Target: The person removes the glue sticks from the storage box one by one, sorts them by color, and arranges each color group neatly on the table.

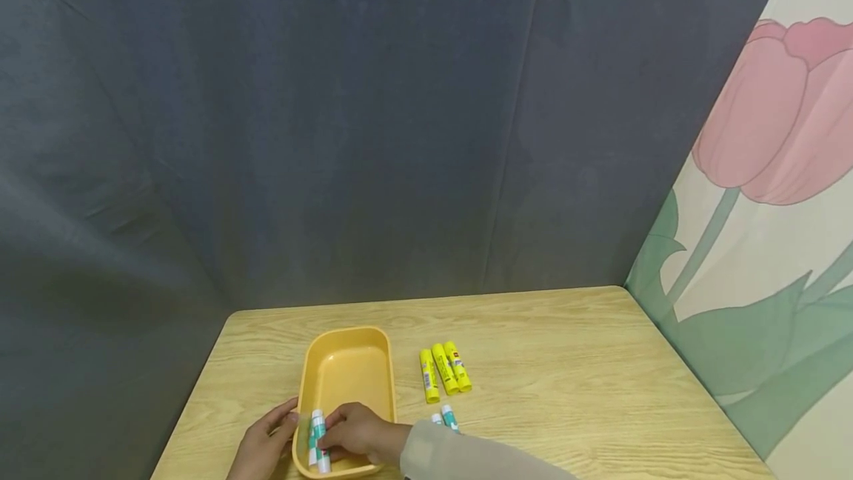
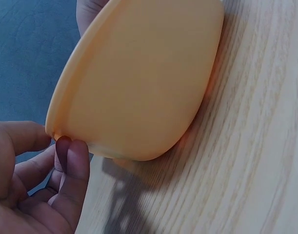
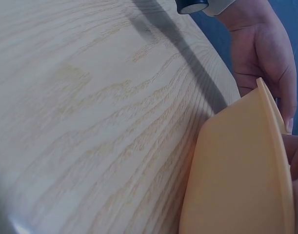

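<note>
A yellow-orange plastic tray (image 1: 356, 372) stands on the table, longer from front to back than across. My left hand (image 1: 263, 441) is at its left side; in the left wrist view the thumb and fingers of the left hand (image 2: 46, 180) pinch its rim. Inside the tray's near end, two white and teal glue sticks (image 1: 320, 435) lie side by side, lengthwise. My right hand (image 1: 360, 432) reaches over the right rim into the tray, its fingers gripping the nearer glue stick. The tray wall (image 3: 236, 175) hides most of this hand in the right wrist view.
Several yellow glue sticks (image 1: 445, 370) lie in a row on the wooden table (image 1: 546, 369), right of the tray. Nearer, two more white and teal glue sticks (image 1: 449, 416) show partly behind the right sleeve (image 1: 466, 456). A dark curtain (image 1: 373, 132) hangs behind the table.
</note>
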A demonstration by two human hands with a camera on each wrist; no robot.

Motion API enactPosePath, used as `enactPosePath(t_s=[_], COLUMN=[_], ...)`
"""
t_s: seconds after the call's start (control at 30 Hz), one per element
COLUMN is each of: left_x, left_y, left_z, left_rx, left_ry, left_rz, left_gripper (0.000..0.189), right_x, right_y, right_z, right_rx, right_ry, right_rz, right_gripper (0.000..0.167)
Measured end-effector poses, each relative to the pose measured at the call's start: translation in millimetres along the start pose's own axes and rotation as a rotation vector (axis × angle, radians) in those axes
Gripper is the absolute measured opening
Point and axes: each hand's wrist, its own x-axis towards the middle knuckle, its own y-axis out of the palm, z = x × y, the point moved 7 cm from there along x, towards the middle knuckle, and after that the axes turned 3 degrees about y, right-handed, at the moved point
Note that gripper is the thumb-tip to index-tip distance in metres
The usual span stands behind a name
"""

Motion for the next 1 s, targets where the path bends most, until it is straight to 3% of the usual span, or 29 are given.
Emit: enactPosePath(t_s=[0.3, 0.57, 1.0], left_x=[0.3, 0.8, 1.6], left_y=[1.8, 4.5, 1.0], left_z=[-3.2, 0.7, -2.6], left_rx=[0.027, 0.033, 0.058], left_ry=[0.022, -0.002, -0.008], left_rz=[-0.006, 0.002, -0.013], left_gripper=[0.063, 0.062, 0.054], right_x=[-0.6, -0.1, -18.5], right_y=[-4, -7, -29], right_z=[1, 2, 40], right_rx=[0.041, 0.11, 0.178], right_ry=[-0.014, -0.018, -0.054], right_rz=[-0.003, 0.067, 0.143], right_gripper=[0.015, 0.017, 0.022])
